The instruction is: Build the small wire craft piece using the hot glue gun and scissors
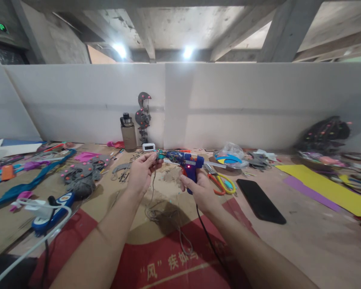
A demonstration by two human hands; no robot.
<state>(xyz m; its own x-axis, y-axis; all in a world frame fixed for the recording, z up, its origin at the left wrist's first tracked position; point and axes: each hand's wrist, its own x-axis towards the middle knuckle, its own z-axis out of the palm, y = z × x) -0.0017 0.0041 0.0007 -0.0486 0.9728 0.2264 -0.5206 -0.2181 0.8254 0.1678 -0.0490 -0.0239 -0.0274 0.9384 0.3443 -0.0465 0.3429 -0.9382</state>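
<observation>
— How is the glue gun [189,162] seen?
— Blue, with a speckled barrel and a red lamp lit. It is held above the bench [303,224], enclosed in the right hand's [198,188] grip.
— And the left hand [141,172]?
— Its grip is pinched shut on a small teal piece [160,154], at 9 o'clock of the nozzle.

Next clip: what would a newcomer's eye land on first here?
The blue glue gun in the right hand, its red light on, sits mid-frame above the table, while the left hand pinches a small piece at its nozzle. Right of it lie a black phone and a yellow sheet.
</observation>
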